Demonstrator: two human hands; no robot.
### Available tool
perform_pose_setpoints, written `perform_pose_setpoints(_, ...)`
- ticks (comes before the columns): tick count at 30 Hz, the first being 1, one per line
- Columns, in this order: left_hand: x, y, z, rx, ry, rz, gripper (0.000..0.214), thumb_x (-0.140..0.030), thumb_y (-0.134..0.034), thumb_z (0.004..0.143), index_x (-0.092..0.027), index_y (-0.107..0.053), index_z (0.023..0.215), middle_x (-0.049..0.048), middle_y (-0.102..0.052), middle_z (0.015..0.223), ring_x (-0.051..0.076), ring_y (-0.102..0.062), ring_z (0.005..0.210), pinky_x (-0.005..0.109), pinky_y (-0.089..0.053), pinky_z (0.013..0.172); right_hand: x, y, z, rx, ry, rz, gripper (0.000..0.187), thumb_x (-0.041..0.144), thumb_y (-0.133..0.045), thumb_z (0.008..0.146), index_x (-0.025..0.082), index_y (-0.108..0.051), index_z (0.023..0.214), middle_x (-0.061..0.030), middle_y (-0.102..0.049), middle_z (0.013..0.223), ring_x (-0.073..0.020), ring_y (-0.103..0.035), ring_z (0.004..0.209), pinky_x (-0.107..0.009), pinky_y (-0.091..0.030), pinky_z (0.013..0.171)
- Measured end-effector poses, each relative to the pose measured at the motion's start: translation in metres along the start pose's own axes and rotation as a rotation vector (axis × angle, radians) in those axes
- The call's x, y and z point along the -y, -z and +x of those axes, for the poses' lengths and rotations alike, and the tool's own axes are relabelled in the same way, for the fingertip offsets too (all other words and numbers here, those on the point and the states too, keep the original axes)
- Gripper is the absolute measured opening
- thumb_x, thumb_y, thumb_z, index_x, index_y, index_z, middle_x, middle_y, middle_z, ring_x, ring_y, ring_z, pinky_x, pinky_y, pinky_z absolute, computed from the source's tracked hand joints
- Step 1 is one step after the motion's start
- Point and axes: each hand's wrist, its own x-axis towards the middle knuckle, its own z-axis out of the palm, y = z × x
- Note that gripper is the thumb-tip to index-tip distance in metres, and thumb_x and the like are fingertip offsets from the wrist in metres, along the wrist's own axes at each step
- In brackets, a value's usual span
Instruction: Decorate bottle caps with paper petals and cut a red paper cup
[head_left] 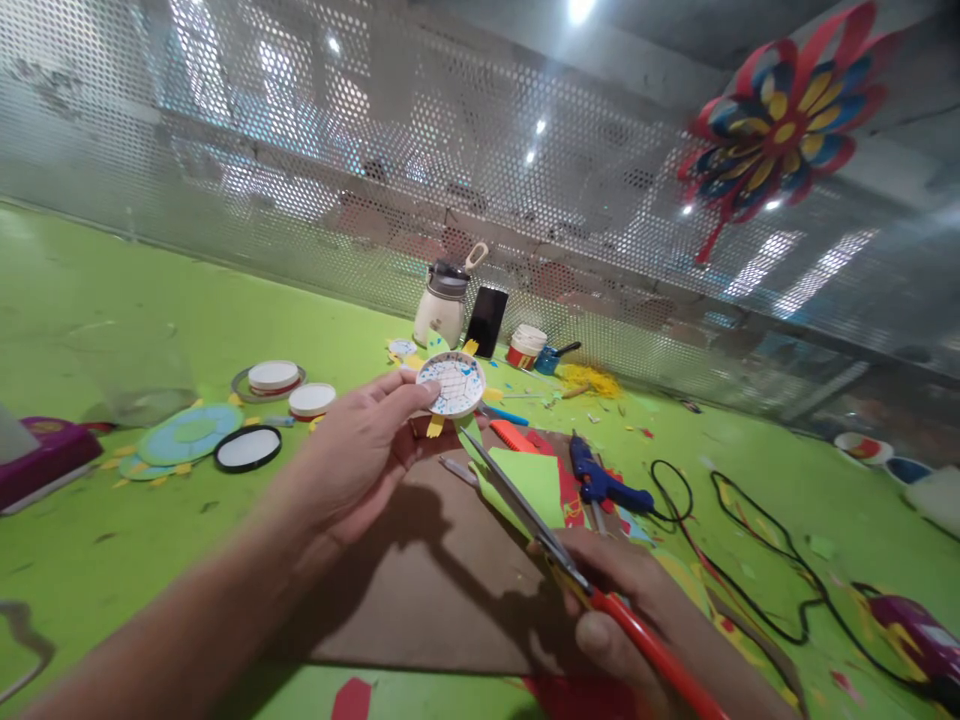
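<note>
My left hand (367, 455) is closed on a small white disc (452, 383) with blue and red marks, held up above the table by its left edge. A yellow paper strip hangs under the disc. My right hand (622, 605) grips red-handled scissors (525, 510); their blades point up and left toward the disc's lower edge. Beneath the blades lies a green paper piece (536, 485) on a brown cardboard sheet (442, 590).
The green table (112, 300) carries round lids (274, 377), a blue-green paper disc (187, 435), a black-rimmed lid (248, 448), a blue glue gun (600, 480) with black cable (750, 560), a white jar (442, 300), a phone (487, 320). Perforated metal wall behind; a paper flower (784, 110) hangs there.
</note>
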Motion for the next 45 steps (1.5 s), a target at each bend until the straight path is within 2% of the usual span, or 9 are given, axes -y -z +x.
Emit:
perform_pose_setpoints(6, 0.0000, -0.0011, -0.0011, 0.006, -0.005, 0.000, 0.012, -0.009, -0.058, 0.086, -0.009, -0.069, 0.090, 0.0114, -0.075, 0.094, 0.017, -0.071, 0.074, 0.025, -0.061, 0.064, -0.0021, -0.0011, -0.0009, -0.002, -0.005, 0.012, 0.067, 0.075, -0.036, 0.086, 0.018, -0.066, 0.108, -0.0025, -0.057, 0.070, -0.0164, -0.051, 0.065, -0.026, -0.037, 0.058)
perform_pose_setpoints(10, 0.0025, -0.0012, -0.0009, -0.001, -0.006, -0.005, 0.013, -0.009, -0.058, 0.087, -0.009, -0.070, 0.090, 0.0106, -0.075, 0.092, 0.015, -0.071, 0.071, 0.025, -0.061, 0.065, -0.0039, -0.0024, -0.0008, 0.008, -0.010, 0.039, 0.063, 0.073, -0.038, 0.087, 0.018, -0.067, 0.100, -0.0023, -0.056, 0.069, -0.0153, -0.049, 0.063, -0.026, -0.036, 0.056)
perform_pose_setpoints(15, 0.0038, -0.0013, 0.0006, -0.024, -0.020, -0.015, 0.013, -0.008, -0.058, 0.086, -0.009, -0.071, 0.088, 0.0094, -0.075, 0.088, 0.015, -0.070, 0.070, 0.024, -0.061, 0.064, -0.0038, -0.0034, -0.0005, 0.016, -0.007, 0.049, 0.064, 0.073, -0.037, 0.087, 0.017, -0.065, 0.102, -0.0006, -0.053, 0.066, -0.0128, -0.046, 0.058, -0.025, -0.032, 0.052)
perform_pose_setpoints(23, 0.0030, -0.0025, -0.0007, -0.023, -0.020, -0.009, 0.013, -0.007, -0.058, 0.086, -0.009, -0.070, 0.087, 0.0086, -0.074, 0.086, 0.015, -0.069, 0.069, 0.024, -0.060, 0.062, 0.0025, -0.0002, 0.0005, 0.005, 0.002, 0.015, 0.063, 0.072, -0.038, 0.088, 0.017, -0.067, 0.105, -0.0037, -0.060, 0.074, -0.0157, -0.053, 0.066, -0.025, -0.041, 0.057)
perform_pose_setpoints(34, 0.0037, -0.0018, 0.0006, -0.030, -0.024, -0.003, 0.013, -0.007, -0.058, 0.085, -0.009, -0.070, 0.089, 0.0105, -0.075, 0.091, 0.014, -0.070, 0.067, 0.024, -0.061, 0.064, -0.0042, -0.0084, -0.0022, -0.010, -0.046, 0.051, 0.066, 0.074, -0.035, 0.088, 0.016, -0.065, 0.098, -0.0038, -0.056, 0.073, -0.0153, -0.049, 0.066, -0.024, -0.035, 0.054)
perform_pose_setpoints(40, 0.0032, -0.0020, -0.0003, -0.034, -0.010, 0.019, 0.013, -0.009, -0.059, 0.085, -0.008, -0.069, 0.092, 0.0130, -0.075, 0.094, 0.018, -0.072, 0.075, 0.029, -0.062, 0.070, -0.0016, -0.0063, -0.0011, -0.008, -0.025, 0.036, 0.061, 0.071, -0.040, 0.087, 0.017, -0.067, 0.098, -0.0048, -0.058, 0.073, -0.0181, -0.054, 0.070, -0.025, -0.040, 0.057)
perform_pose_setpoints(45, 0.0032, -0.0034, -0.0004, -0.051, -0.016, 0.015, 0.013, -0.008, -0.060, 0.083, -0.008, -0.069, 0.092, 0.0129, -0.075, 0.092, 0.020, -0.072, 0.080, 0.031, -0.061, 0.074, -0.0039, -0.0075, -0.0019, -0.007, -0.042, 0.035, 0.063, 0.071, -0.039, 0.087, 0.018, -0.067, 0.104, -0.0059, -0.062, 0.079, -0.0174, -0.053, 0.069, -0.025, -0.039, 0.056)
